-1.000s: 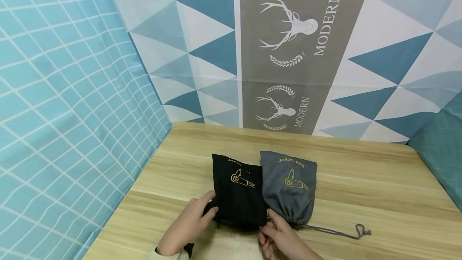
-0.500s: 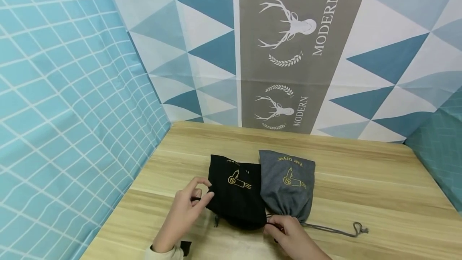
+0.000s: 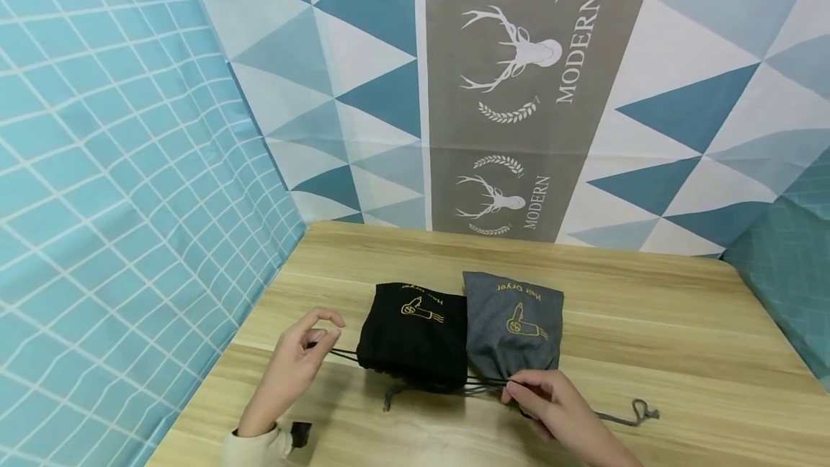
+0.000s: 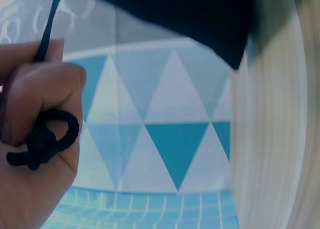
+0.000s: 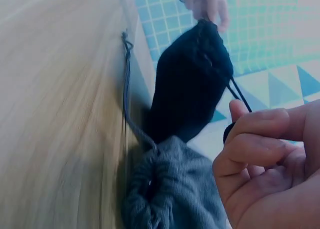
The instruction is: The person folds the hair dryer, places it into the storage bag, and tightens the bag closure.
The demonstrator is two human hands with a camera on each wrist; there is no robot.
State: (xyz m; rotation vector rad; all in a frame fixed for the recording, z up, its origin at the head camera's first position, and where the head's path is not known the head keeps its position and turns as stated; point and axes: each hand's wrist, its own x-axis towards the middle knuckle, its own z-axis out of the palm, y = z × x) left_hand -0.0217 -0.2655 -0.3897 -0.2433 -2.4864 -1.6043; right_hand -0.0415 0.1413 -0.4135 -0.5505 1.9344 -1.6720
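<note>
A black drawstring bag (image 3: 415,341) with a gold hair dryer print is stretched between both hands by its cords. My left hand (image 3: 292,362) grips the black cord (image 3: 344,354) on the bag's left side; a knotted loop (image 4: 42,141) of it shows against the palm in the left wrist view. On the other side my right hand (image 3: 551,402) pinches the black cord (image 5: 240,94) at its right end. Close beside the black bag lies a grey drawstring bag (image 3: 515,319) with the same print, its neck gathered and partly covered by the right hand in the head view.
A grey cord (image 3: 638,413) of the grey bag trails to the right on the wooden table (image 3: 648,308); another grey cord end (image 3: 387,398) lies below the black bag. A patterned cloth (image 3: 363,92) hangs behind, and a blue grid cloth (image 3: 130,200) on the left.
My hands have moved apart, the left one leftward and the right one rightward. Cords now stretch out from both sides of the black bag, and its mouth has drawn in.
</note>
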